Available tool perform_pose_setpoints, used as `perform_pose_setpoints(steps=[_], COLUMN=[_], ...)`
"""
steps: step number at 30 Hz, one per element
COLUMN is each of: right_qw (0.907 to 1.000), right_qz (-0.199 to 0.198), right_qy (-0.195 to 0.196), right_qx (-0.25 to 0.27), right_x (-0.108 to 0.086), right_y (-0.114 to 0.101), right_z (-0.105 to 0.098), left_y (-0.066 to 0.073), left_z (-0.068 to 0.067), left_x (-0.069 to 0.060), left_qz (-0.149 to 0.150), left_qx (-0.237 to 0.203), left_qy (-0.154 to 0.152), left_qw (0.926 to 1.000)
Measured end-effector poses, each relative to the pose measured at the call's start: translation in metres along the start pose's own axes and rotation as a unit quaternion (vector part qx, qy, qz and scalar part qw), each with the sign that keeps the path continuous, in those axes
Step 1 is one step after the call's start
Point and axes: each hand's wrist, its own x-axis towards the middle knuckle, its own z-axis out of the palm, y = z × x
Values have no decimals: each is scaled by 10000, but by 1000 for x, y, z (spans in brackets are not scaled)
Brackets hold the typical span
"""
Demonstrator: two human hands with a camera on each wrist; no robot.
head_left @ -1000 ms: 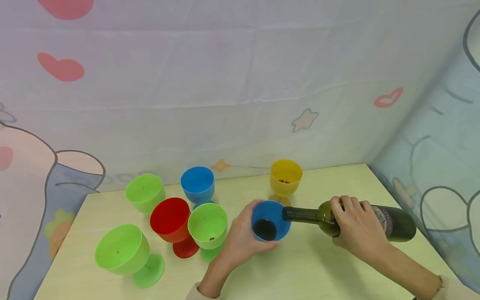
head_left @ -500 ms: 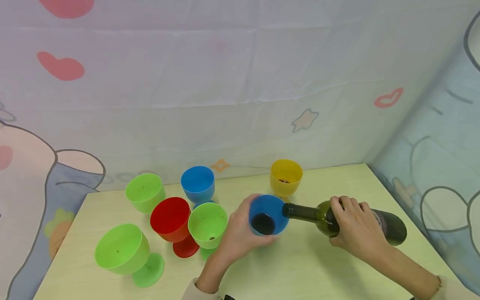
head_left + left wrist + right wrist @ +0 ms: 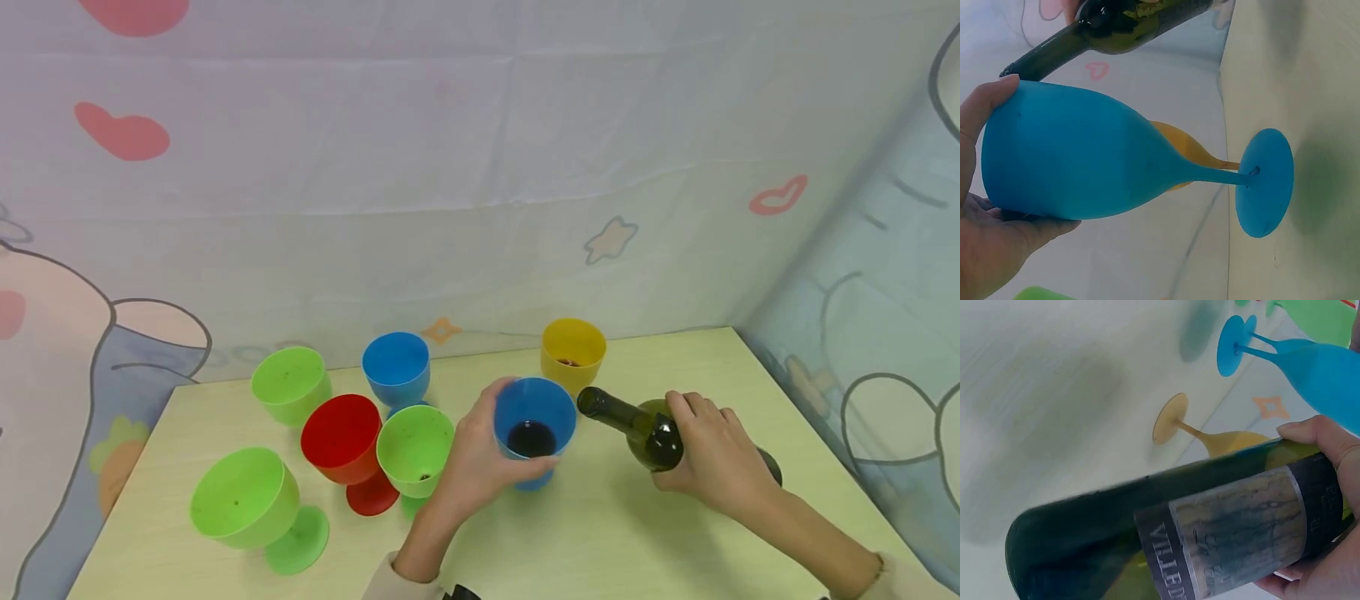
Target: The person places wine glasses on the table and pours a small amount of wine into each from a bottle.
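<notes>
Our left hand (image 3: 480,458) grips a blue goblet (image 3: 534,400) holding dark liquid (image 3: 531,438); just right of it, our right hand (image 3: 712,458) curls round a tilted green bottle (image 3: 647,432).

From the head we looked forward and down, the table (image 3: 577,542) across the lower frame. At each wrist we looked from close up, tipped sideways, sharing the blue goblet (image 3: 1072,156): left of centre in the left view, upper right in the right.
</notes>
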Motion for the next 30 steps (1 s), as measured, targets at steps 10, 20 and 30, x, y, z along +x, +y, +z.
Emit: perform_pose_setpoints(steps=[10,20,30], right_qw=[9888,9716,9661], right_qz=[757,1128,1272], right_qy=[-173,44,324], right_qx=[1276,2079,2223], right_x=[2,1,-2], right_y=[16,35,41], right_z=[1,2,7], left_y=[-4,-8,-12], left_z=[1,2,6], left_x=[1,0,2], left_qz=[-331,-388,-410], left_qx=[1,-6,71], left_qy=[-6,43,118], left_qw=[9995,9992,9991])
